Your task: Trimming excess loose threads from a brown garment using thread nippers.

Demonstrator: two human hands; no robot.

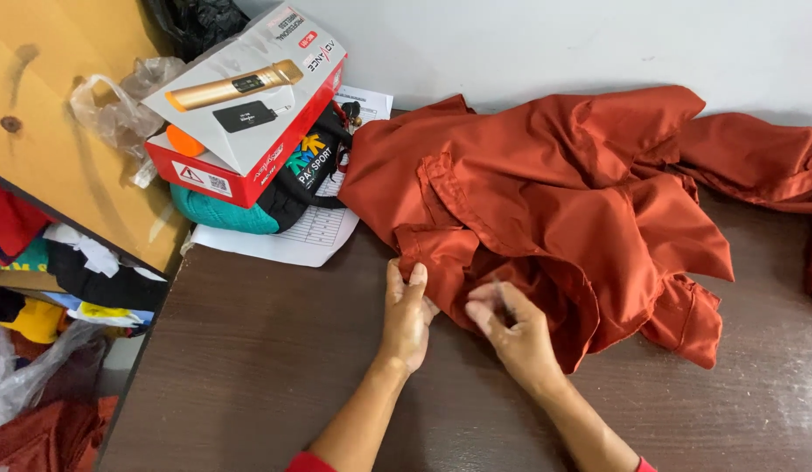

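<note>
Both hands (458,319) on orange garment (563,192)

Both forearms are reaching in from six o'clock, converging toward twelve. The left hand (407,316) is lying palm-down, fingers together and pointing to twelve, thumb pinching. The right hand (509,325) is curling, fingertips pinched together toward eleven o'clock.

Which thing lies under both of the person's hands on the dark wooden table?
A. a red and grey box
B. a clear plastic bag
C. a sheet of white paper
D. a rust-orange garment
D: the left hand and the right hand both pinch the near edge of the crumpled rust-orange garment spread over the table.
</note>
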